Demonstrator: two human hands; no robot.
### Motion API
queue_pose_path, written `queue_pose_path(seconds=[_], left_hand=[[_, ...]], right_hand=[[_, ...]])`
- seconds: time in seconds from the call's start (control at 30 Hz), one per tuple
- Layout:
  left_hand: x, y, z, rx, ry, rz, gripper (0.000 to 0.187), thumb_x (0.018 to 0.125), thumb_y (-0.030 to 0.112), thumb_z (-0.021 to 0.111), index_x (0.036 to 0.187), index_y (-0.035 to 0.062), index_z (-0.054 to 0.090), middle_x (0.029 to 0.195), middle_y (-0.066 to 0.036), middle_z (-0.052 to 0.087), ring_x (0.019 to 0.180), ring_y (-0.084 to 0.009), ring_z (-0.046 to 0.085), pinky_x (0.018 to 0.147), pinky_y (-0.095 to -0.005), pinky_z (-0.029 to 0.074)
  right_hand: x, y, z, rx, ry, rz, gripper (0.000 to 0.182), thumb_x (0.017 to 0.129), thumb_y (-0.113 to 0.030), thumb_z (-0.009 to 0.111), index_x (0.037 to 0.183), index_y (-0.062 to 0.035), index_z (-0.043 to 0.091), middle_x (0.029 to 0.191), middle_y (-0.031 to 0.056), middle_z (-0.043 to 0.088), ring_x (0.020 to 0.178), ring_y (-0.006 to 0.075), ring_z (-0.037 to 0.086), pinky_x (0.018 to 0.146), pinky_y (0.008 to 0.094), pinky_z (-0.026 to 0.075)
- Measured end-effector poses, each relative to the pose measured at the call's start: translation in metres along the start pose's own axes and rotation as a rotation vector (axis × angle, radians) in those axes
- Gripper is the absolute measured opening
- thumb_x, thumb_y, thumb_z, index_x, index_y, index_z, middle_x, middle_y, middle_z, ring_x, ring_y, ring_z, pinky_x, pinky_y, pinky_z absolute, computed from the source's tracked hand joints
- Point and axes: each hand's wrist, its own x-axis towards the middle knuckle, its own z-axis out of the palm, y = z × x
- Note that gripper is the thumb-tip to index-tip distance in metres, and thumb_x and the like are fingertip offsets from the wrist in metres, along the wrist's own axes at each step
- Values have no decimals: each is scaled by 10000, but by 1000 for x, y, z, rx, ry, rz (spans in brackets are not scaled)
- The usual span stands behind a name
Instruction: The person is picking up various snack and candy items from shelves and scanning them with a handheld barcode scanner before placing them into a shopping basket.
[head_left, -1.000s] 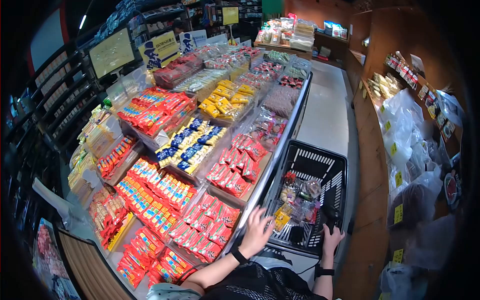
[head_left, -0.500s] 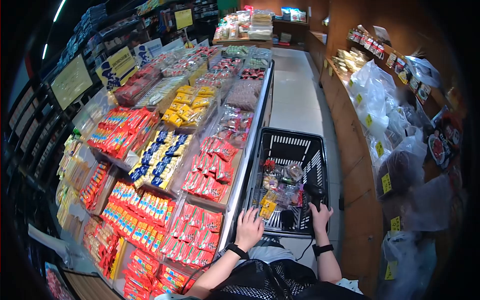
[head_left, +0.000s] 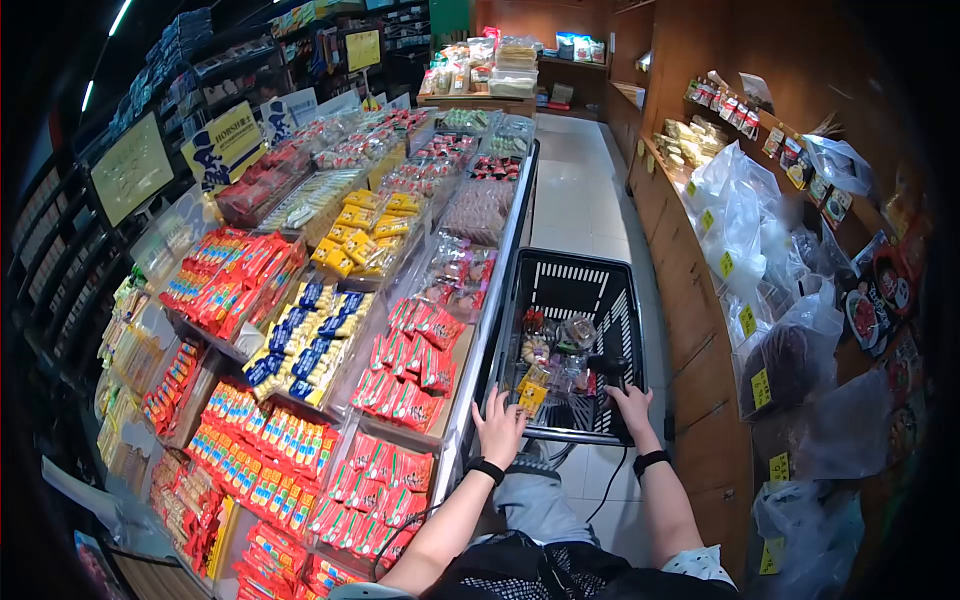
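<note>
cart (head_left: 570, 290) has rolled ahead; left hand (head_left: 499, 425) and right hand (head_left: 633, 405) grip it.

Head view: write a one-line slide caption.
Both hands, left hand and right hand, rest on the rim of a black shopping cart beside bins of red snack packets.

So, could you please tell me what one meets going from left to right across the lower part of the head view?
Red snack packets → left hand on the near rim → black shopping basket → right hand → wooden counter front → clear plastic bags.
</note>
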Motion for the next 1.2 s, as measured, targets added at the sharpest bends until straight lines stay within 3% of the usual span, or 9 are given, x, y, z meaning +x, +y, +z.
queue_pose_path(seconds=[0.07, 0.2, 0.43, 0.5, 0.7, 0.83, 0.93, 1.07, 1.2], left_hand=[[15, -9, 12, -69, -8, -21, 158, 811, 236, 574, 887, 102, 610, 1165, -88, 485, 1276, -256, 286, 1002, -555, 167], [53, -18, 35, -54, -10, -16, 168, 817, 241, 565, 865, 93, 628, 1108, -58, 529, 1274, -249, 293, 957, -467, 253], [113, -28, 70, 43, -152, 107, 211, 858, 275, 490, 896, 137, 646, 1097, -27, 546, 1286, -275, 262, 931, -469, 310], [131, -28, 71, 77, -293, 94, 284, 877, 322, 448, 968, 126, 632, 1142, -25, 531, 1318, -272, 191, 938, -479, 311], [161, -29, 82, 35, -347, 98, 320, 890, 345, 419, 991, 115, 619, 1162, -36, 512, 1332, -249, 161, 882, -524, 339], [169, -30, 88, 5, -292, 98, 296, 882, 323, 438, 976, 113, 623, 1155, -28, 516, 1314, -249, 206, 888, -483, 354], [176, -25, 83, -41, -152, 108, 260, 865, 290, 480, 937, 97, 640, 1125, -32, 544, 1285, -253, 276, 902, -413, 360], [185, -13, 82, -50, -172, 95, 225, 855, 259, 502, 941, 96, 631, 1128, -53, 541, 1268, -300, 295, 964, -425, 319], [199, -3, 81, -13, -258, 56, 233, 861, 267, 499, 985, 108, 615, 1163, -43, 518, 1295, -282, 248, 979, -559, 216]], right_hand=[[13, -6, -5, -1, -122, 0, 342, 790, -389, 509, 724, -82, 645, 659, 24, 638, 807, 176, 582, 1025, 475, -5], [61, 11, 5, 25, -80, -5, 355, 801, -405, 501, 752, -87, 650, 673, 28, 641, 839, 177, 574, 1027, 466, -16], [126, 32, -4, 46, -34, 11, 396, 822, -448, 480, 815, -92, 653, 749, 41, 648, 906, 201, 558, 1036, 443, -23], [127, 12, -17, 102, -155, 46, 411, 827, -458, 472, 849, -87, 648, 763, 45, 651, 937, 192, 550, 1037, 435, -21], [159, 34, -15, 112, -96, 50, 437, 808, -476, 504, 813, -66, 654, 835, 75, 646, 1001, 220, 503, 1045, 383, 37], [153, -6, -33, 203, -114, 68, 473, 791, -502, 512, 827, -52, 656, 991, 136, 599, 1026, 259, 484, 1039, 445, 22], [178, 18, -8, 57, -4, -90, 402, 792, -490, 494, 782, -132, 678, 740, 41, 653, 873, 214, 578, 1009, 553, -10], [186, 25, -7, -92, 90, -93, 472, 774, -488, 531, 818, -35, 656, 834, 159, 606, 873, 271, 554, 1014, 499, 135], [195, 20, -12, 15, 152, -112, 382, 764, -409, 592, 832, -38, 654, 767, 120, 600, 828, 248, 556, 1035, 504, 96]])
